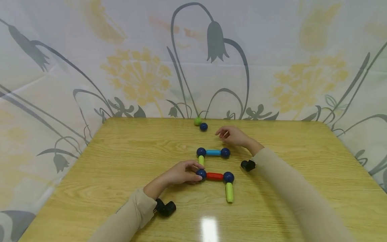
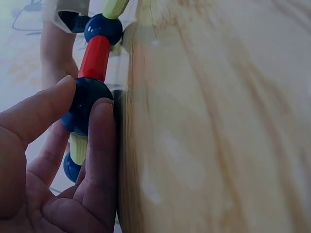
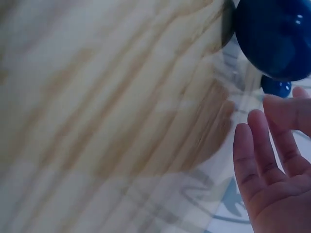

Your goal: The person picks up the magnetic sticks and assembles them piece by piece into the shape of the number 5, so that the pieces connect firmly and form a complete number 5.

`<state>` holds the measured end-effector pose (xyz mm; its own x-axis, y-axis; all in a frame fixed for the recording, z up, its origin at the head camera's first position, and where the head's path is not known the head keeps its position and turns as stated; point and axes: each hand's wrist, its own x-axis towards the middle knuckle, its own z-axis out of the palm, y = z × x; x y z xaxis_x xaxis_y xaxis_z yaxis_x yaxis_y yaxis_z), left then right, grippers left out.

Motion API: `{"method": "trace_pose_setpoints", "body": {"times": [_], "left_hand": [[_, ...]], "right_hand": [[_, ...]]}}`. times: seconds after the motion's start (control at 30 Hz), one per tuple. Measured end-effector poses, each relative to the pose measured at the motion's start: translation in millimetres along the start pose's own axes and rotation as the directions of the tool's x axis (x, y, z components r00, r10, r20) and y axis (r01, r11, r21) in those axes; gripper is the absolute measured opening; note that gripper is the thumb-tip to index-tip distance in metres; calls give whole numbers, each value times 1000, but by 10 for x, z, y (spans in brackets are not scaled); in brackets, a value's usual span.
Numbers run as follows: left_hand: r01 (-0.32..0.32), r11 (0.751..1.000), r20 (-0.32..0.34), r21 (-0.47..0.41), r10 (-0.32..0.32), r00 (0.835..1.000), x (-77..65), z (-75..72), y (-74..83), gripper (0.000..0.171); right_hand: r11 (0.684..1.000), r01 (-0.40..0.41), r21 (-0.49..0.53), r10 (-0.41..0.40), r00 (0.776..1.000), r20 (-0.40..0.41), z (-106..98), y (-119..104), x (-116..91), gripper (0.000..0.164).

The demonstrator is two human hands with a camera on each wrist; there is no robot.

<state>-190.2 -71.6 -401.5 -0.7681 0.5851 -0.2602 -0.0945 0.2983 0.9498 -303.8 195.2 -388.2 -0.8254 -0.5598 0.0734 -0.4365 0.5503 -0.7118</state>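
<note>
On the wooden table lies a zigzag chain of dark blue balls and coloured rods. My left hand (image 1: 180,173) pinches the ball (image 2: 82,114) at the left end of the red rod (image 1: 215,176) between thumb and fingers. From that ball a yellow-green rod (image 1: 201,160) runs back to another ball, and a light blue rod (image 1: 213,152) leads right to the far-right ball (image 1: 225,153). A second yellow-green rod (image 1: 229,193) points toward me from the red rod's right-hand ball (image 1: 228,177). Holding nothing, my right hand (image 1: 232,135) hovers behind the far-right ball with loosely bent fingers.
Near the table's back edge sit a loose green ball (image 1: 198,121) and a loose dark blue ball (image 1: 204,126), close together. A flower-patterned cloth (image 1: 260,80) hangs behind the table (image 1: 145,141). Black wrist cameras stick out below both sleeves.
</note>
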Motion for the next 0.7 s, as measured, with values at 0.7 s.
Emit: {"method": "trace_pose_setpoints", "body": {"times": [0.7], "left_hand": [[7, 1000, 16, -19, -6, 1000, -2, -23, -8, 37]], "right_hand": [[986, -100, -134, 118, 983, 138, 54, -267, 432, 53]]}}
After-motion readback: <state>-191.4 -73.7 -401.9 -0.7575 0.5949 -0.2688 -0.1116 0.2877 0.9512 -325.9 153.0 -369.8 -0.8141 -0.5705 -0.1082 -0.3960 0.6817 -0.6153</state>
